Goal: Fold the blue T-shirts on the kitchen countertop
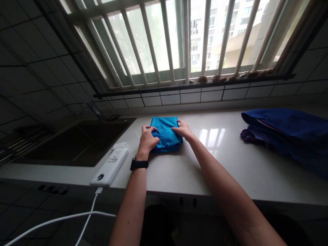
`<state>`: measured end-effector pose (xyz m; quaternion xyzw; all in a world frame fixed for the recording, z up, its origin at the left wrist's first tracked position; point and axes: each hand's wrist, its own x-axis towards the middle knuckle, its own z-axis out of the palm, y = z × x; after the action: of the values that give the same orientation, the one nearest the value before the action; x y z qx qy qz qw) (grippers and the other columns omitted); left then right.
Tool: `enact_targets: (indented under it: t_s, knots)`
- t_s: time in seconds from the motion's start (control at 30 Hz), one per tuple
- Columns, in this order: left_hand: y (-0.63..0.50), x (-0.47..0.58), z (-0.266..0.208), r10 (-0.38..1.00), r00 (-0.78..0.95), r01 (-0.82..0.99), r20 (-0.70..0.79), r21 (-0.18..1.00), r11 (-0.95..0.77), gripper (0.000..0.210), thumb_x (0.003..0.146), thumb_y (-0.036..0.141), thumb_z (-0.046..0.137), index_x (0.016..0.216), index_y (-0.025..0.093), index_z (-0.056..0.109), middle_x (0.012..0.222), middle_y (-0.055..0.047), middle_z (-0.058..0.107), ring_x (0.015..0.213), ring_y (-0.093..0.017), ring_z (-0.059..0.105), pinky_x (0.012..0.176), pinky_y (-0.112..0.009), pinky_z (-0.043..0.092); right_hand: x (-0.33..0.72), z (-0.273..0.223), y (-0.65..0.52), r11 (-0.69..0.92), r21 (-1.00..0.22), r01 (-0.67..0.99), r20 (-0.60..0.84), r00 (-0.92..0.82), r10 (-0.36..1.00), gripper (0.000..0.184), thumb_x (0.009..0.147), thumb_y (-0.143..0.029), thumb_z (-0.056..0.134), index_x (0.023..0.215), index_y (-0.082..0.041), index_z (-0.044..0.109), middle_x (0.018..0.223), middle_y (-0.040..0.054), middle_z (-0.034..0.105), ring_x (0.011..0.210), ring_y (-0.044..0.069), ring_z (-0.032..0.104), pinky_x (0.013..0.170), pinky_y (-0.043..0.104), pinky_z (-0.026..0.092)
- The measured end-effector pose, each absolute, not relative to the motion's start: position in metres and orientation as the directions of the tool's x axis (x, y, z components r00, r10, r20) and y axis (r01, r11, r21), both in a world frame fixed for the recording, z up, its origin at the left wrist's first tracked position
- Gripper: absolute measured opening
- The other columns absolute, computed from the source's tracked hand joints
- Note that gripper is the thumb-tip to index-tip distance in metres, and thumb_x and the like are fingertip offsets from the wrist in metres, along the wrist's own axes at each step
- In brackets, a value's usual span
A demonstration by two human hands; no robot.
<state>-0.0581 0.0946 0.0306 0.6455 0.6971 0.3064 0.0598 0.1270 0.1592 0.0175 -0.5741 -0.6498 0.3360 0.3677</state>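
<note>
A bright blue folded cloth (166,135), in a compact squarish bundle, lies on the white countertop with slight creases on its top. My left hand (148,140), with a black band on the wrist, grips its left edge, the fingers curled and the thumb pressing on the top. At the upper right edge, my right hand (182,130) pinches the fabric between thumb and fingers. The fingertips that go under or behind the cloth are partly hidden. Whether it is a garment, I cannot tell.
A dark blue pile of fabric (287,131) with a purple piece lies on the countertop (217,164) to the right. On the left are a dark sink (77,143), a faucet (96,112) and a white power bank (111,165) with a white cable (89,215). A barred window stands behind.
</note>
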Motion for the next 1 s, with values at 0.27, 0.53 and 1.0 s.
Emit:
enact_targets:
  t_s: [0.27, 0.53, 1.0]
  knots:
    - [0.102, -0.057, 0.021, 0.865, -0.202, 0.886, 0.459, 0.463, -0.039, 0.025, 0.088, 0.02, 0.06, 0.106, 0.02, 0.077, 0.134, -0.013, 0.058, 0.13, -0.033, 0.059, 0.119, -0.045, 0.045, 0.124, 0.015, 0.161, 0.214, -0.745, 0.632, 0.254, -0.027, 0.967, 0.05, 0.101, -0.023, 0.048, 0.15, -0.015, 0.059, 0.141, 0.0174, 0.062, 0.132, 0.027, 0.06, 0.116, 0.037, 0.043]
    - [0.105, -0.057, 0.012, 0.916, -0.013, 0.92, 0.401, 0.365, -0.146, 0.054, 0.094, 0.038, 0.06, 0.147, 0.026, 0.06, 0.161, -0.009, 0.05, 0.149, -0.032, 0.044, 0.125, -0.046, 0.035, 0.116, 0.009, 0.152, 0.304, -0.632, 0.713, 0.265, -0.17, 0.949, 0.05, 0.104, -0.026, 0.047, 0.153, -0.019, 0.057, 0.159, 0.0131, 0.05, 0.143, 0.027, 0.052, 0.121, 0.036, 0.039]
    - [0.108, -0.055, 0.01, 0.916, -0.002, 0.951, 0.402, 0.285, -0.123, 0.043, 0.102, 0.043, 0.044, 0.127, 0.025, 0.073, 0.142, -0.01, 0.067, 0.133, -0.032, 0.057, 0.117, -0.046, 0.041, 0.114, 0.014, 0.156, 0.364, -0.746, 0.558, 0.304, -0.2, 0.931, 0.056, 0.107, -0.033, 0.034, 0.159, -0.019, 0.047, 0.171, 0.0059, 0.038, 0.158, 0.018, 0.032, 0.127, 0.033, 0.029]
